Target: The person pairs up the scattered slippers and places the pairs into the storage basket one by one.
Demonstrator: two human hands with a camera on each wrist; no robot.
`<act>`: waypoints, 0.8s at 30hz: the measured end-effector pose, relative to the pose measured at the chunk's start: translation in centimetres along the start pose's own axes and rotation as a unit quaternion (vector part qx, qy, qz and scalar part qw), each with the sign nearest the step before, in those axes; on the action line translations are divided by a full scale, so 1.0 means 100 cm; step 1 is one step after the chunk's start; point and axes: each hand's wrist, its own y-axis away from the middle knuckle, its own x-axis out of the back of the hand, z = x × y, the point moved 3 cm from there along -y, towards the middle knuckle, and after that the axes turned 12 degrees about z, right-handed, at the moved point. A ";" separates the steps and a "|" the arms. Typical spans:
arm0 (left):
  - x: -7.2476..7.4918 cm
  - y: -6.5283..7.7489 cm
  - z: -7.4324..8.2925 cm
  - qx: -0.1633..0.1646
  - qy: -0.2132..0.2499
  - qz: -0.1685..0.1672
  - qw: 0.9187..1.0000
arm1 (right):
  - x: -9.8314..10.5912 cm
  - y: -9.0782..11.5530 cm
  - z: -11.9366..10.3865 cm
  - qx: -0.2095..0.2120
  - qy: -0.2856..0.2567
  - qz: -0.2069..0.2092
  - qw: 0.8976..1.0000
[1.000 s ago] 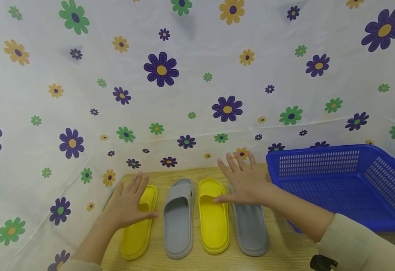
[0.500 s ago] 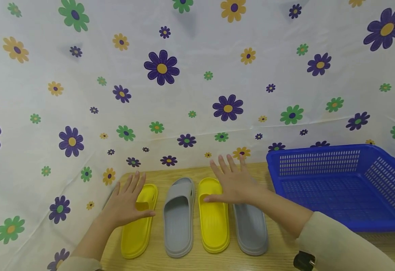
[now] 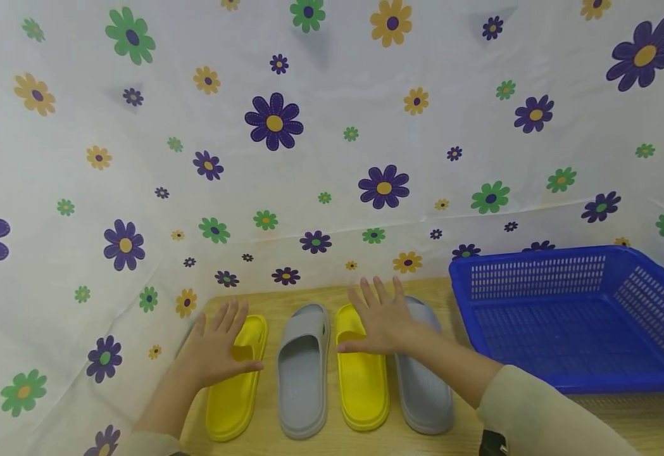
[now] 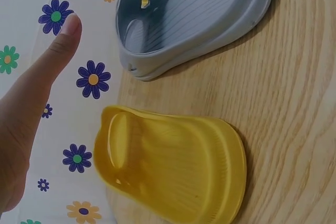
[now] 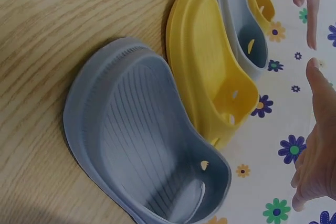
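Note:
Four slippers would exceed the count, so several slippers stand side by side on the wooden table, toes toward the back. From the left they run yellow slipper (image 3: 231, 405), grey slipper (image 3: 301, 386), another yellow slipper (image 3: 364, 392) and another grey slipper (image 3: 427, 396). My left hand (image 3: 214, 354) spreads above the leftmost yellow slipper, fingers straight, thumb pointing right. Over the toe parts of the right-hand yellow and grey slippers hovers my right hand (image 3: 382, 326), fingers spread, thumb pointing left. Both hands hold nothing. In the right wrist view, the right hand (image 5: 317, 145) shows apart from the slippers.
A blue plastic basket (image 3: 537, 381) with mesh walls stands at the right of the table (image 3: 480, 437). White cloth (image 3: 320, 164) printed with flowers hangs behind and along the left side.
My right hand has moved left and slightly toward me, from above the right grey slipper to over the neighbouring yellow one. The left hand stays nearly in place; the slippers have not moved.

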 end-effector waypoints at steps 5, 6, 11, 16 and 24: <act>-0.007 0.002 0.001 0.011 0.014 -0.011 1.000 | -0.016 0.000 -0.002 -0.005 -0.010 -0.008 1.000; -0.009 0.002 0.000 0.013 0.012 -0.012 1.000 | -0.020 0.000 -0.002 -0.007 -0.014 -0.009 1.000; -0.013 0.003 -0.001 0.018 0.023 -0.005 1.000 | -0.036 0.000 -0.003 -0.020 -0.043 -0.009 0.999; -0.021 0.010 -0.002 0.026 0.028 -0.002 0.999 | -0.043 0.002 -0.001 -0.025 -0.051 -0.005 0.998; -0.032 0.020 -0.007 0.054 0.038 -0.018 0.998 | -0.050 0.000 0.002 -0.036 -0.041 -0.003 0.998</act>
